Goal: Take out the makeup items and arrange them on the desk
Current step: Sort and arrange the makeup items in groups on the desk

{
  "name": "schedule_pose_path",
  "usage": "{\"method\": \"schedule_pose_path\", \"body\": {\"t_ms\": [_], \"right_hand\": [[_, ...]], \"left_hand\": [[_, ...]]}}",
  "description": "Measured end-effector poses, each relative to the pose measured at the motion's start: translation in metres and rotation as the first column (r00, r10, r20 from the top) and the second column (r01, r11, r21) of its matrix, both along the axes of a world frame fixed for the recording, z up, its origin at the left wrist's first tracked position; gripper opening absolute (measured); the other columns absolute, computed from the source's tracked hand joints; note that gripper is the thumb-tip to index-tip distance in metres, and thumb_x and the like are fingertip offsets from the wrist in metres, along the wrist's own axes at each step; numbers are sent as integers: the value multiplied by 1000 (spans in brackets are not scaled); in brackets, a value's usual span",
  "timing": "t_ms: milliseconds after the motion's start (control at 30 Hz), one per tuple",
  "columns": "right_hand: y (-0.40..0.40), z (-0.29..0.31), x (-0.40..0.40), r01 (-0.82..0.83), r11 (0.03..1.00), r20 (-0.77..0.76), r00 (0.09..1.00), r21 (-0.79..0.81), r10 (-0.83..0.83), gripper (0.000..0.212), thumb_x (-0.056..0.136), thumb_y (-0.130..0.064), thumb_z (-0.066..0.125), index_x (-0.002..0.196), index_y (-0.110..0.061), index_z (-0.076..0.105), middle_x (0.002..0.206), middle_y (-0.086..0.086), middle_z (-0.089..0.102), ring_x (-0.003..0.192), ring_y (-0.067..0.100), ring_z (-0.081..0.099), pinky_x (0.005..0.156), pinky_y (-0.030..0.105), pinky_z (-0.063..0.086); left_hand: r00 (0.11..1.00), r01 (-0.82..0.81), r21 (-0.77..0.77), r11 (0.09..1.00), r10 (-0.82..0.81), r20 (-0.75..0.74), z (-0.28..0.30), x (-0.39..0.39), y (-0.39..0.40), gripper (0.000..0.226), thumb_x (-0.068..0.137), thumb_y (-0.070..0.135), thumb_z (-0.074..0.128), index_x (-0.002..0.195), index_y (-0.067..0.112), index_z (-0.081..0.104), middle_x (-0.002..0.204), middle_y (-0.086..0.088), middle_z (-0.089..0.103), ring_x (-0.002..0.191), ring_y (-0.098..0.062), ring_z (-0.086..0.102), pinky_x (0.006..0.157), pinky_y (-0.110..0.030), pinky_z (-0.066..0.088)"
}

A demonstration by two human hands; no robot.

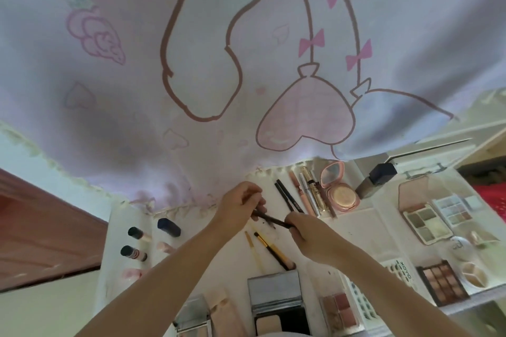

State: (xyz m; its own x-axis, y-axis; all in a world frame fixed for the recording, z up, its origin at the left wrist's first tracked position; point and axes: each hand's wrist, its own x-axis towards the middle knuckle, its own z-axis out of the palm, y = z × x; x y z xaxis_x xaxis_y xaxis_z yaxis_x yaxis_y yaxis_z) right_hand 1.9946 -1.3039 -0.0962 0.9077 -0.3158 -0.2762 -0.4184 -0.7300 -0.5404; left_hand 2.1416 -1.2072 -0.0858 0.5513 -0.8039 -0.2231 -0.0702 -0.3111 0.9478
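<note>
Both hands (273, 220) pinching dark pencil (271, 219), brushes (269, 247) below, palettes (427, 223) right

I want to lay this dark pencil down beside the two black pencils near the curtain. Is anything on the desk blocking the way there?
Nothing visible does. Both hands, left and right, hold the dark pencil just short of the two black pencils; the desk between them looks bare.

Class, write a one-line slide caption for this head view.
Both hands, left and right, hold a dark pencil above the cosmetics-covered desk.
</note>
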Motion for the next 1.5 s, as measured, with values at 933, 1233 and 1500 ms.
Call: {"method": "schedule_pose_path", "body": {"t_ms": [933,1233,1500], "right_hand": [[-70,51,-96,222,968,-81,974,120,-213,25,95,-17,39,81,-18,60,35,-11,42,35,1,35,45,12,32],[-31,48,-44,74,981,52,995,178,-84,25,94,-25,42,99,-9,61,54,-13,41,42,-6,41,49,8,36],[-27,43,-35,-11,987,4,1000,161,10,21,95,-27,42,80,-20,55,56,-13,41,43,-10,43,50,6,35]], "left_hand": [[711,395,558,730,-628,318,65,66,44,31,96,30,39,66,29,50,67,12,45,59,4,43,61,-7,36],[711,541,450,710,-673,206,39,21,23,26,96,26,40,102,16,64,62,11,40,46,8,40,49,-2,32],[714,547,455,702,-675,183,30,17,25,25,95,30,42,99,21,65,66,12,45,60,-1,40,57,-4,34]]}}
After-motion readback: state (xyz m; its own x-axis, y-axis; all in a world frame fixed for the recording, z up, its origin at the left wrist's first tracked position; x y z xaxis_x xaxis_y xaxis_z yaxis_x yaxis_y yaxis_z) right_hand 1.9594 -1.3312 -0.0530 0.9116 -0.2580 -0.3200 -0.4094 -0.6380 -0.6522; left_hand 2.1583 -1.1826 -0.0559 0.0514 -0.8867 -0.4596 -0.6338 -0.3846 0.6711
